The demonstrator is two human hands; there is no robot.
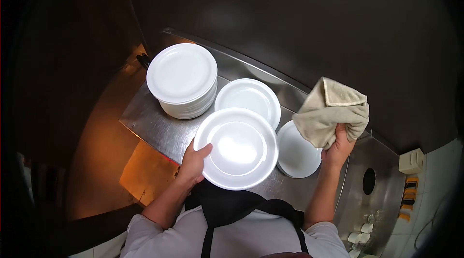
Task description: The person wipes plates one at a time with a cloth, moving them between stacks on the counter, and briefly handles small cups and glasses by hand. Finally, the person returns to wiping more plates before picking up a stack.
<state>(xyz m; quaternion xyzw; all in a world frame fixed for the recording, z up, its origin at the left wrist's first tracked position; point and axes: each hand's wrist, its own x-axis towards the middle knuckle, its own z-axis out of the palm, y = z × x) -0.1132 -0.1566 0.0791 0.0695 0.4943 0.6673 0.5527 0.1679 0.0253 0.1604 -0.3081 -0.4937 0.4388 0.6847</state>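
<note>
A person in a black apron (232,201) holds a white rimmed dinner plate (236,148) at the center of the frame, above a stainless steel counter (157,127). The left hand (193,163) grasps the plate's left edge, thumb over the rim, fingers mostly hidden beneath. At center right, the right hand (338,147) clutches a folded beige cloth (333,113), its thumb pressed into the fabric, well apart from the plate.

Behind the held plate, near the middle of the frame, lies another white plate (249,96); a tall stack of plates (181,75) rises at upper left, and a low pile of plates (297,155) sits right of center, partly under the raised cloth. White cups (366,228) stand at lower right.

The glossy plate looks rigid and probably has some heft; whether it is ceramic or plastic cannot be told. If ceramic, it would likely chip or break when knocked, and its smooth face could turn slippery if wet. The broad rim appears the surest hold, thumb above and fingers spread below to counter its tilt. The cloth looks soft, light and pliable, easily gathered anywhere in the fist.
</note>
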